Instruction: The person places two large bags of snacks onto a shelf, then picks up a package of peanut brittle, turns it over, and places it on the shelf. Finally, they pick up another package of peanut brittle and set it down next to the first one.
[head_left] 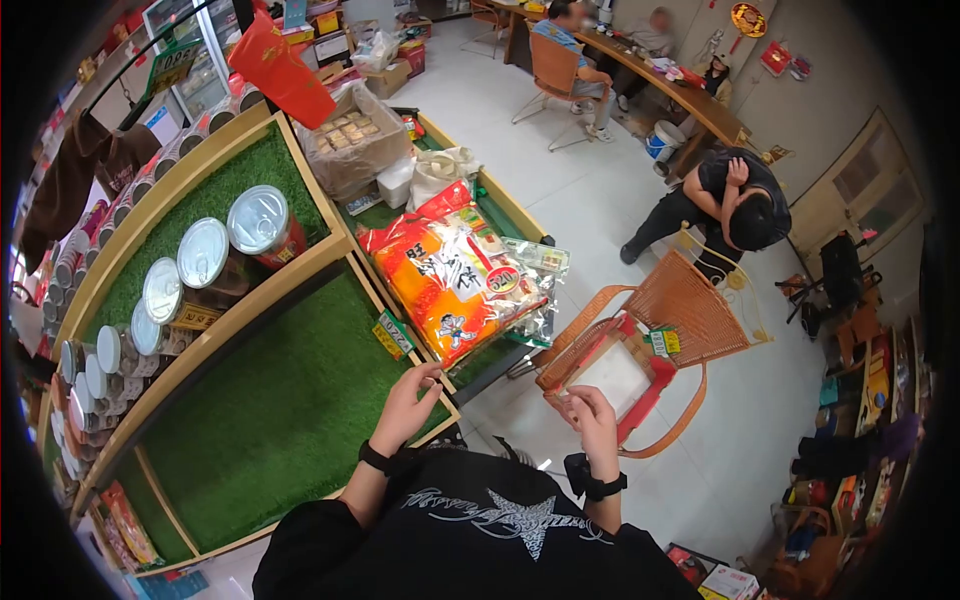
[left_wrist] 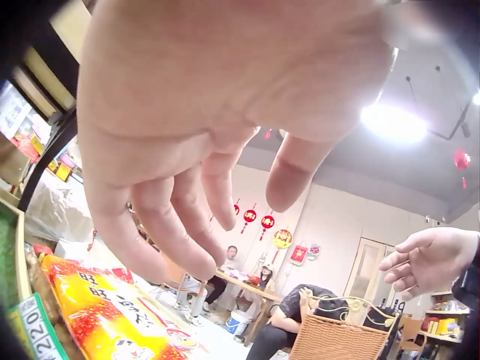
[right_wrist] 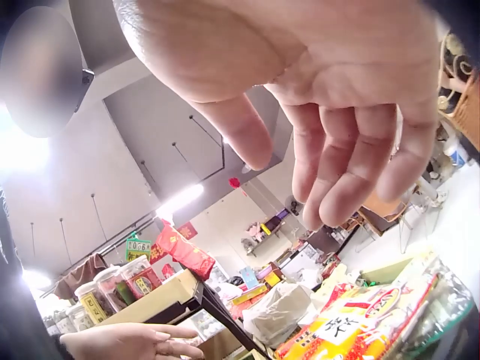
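Note:
My left hand [head_left: 405, 408] hovers by the corner of the grass-lined shelf [head_left: 270, 400], just below a large orange-and-red snack bag [head_left: 450, 285]. Its fingers hang loosely bent, with nothing in them. Farther right, my right hand [head_left: 597, 425] is raised in front of the wicker chair [head_left: 695, 310], relaxed and holding nothing. The bag lies face up on a low display stand, over a clear-and-green package [head_left: 545, 262]. A green-and-yellow price tag [head_left: 392, 336] sits on the shelf edge beside it. In the left wrist view, the left fingers [left_wrist: 161, 225] curve down above the bag.
Lidded jars [head_left: 203, 252] line the upper shelf on the left. Behind the bag stand a plastic-lined carton [head_left: 350, 140] and a cloth sack [head_left: 440, 175]. A shallow red-edged box [head_left: 610, 380] rests on the wicker chair. A person [head_left: 735, 200] sits bent forward beyond it; others sit at a long table [head_left: 660, 80].

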